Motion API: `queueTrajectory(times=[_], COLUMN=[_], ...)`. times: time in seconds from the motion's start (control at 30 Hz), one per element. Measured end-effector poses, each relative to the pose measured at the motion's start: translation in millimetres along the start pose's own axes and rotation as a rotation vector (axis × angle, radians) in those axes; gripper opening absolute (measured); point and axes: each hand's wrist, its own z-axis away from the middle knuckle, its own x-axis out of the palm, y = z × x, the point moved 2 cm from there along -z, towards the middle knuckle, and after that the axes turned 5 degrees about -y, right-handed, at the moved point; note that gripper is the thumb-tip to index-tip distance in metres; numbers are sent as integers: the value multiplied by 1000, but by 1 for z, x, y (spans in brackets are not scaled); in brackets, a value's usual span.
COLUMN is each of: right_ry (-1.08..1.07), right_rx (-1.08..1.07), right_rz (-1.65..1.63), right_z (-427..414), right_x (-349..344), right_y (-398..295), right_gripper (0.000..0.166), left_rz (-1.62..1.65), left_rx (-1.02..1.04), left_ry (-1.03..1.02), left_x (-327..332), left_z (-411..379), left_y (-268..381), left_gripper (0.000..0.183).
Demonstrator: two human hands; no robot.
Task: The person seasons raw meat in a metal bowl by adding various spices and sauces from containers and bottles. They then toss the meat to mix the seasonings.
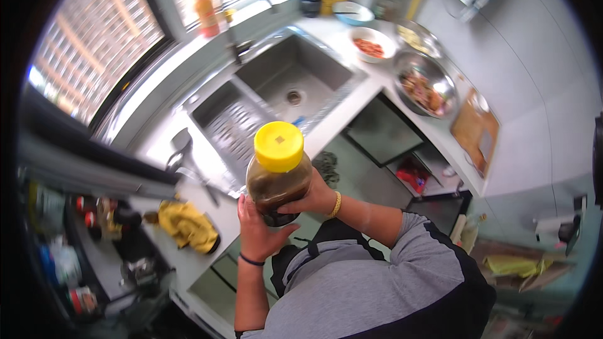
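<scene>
A clear jar (pixel 279 187) with a yellow screw lid (pixel 279 143) is held up in front of my torso, its contents dark brown. My right hand (pixel 314 197) grips its lower right side, the thumb across the front. Around the lower left side my left hand (pixel 258 228) is cupped, with its thumb apart below the jar. The lid is on, and neither hand touches it. Beyond the jar lies a double-bowl stainless steel sink (pixel 308 63).
Along the right counter stand a white bowl of red pieces (pixel 372 47), a steel bowl of meat pieces (pixel 424 82) and a wooden cutting board (pixel 476 132). At left are a spatula (pixel 200 174) and a yellow cloth (pixel 188 226). A cabinet door (pixel 384 127) hangs open below the counter.
</scene>
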Motion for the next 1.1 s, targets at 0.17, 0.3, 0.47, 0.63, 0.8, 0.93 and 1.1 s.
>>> queueTrajectory(times=[0.17,0.3,0.47,0.63,0.8,0.93,1.1], right_ry=[148,81,160,436,610,766,880], right_rx=[-7,145,298,272,268,360,414], right_rz=[-33,6,265,345,464,620,696], right_z=[72,129,174,192,190,190,187], right_x=[-163,-260,-333,-369,-389,-407,-417], right_y=[-24,-44,-73,-73,-84,-100,-102], right_gripper=[84,77,73,80,78,77,77], left_rz=[479,296,96,172,312,363,328], left_rx=[244,681,812,869,840,733,830], left_ry=[-56,-508,-850,-785,-886,-1135,-1263], left_x=[70,142,232,298,336,348,379], left_z=[-130,-235,-312,-350,-394,-434,-462], left_y=[85,176,217,229,243,253,249], left_gripper=[106,80,42,37,47,56,52])
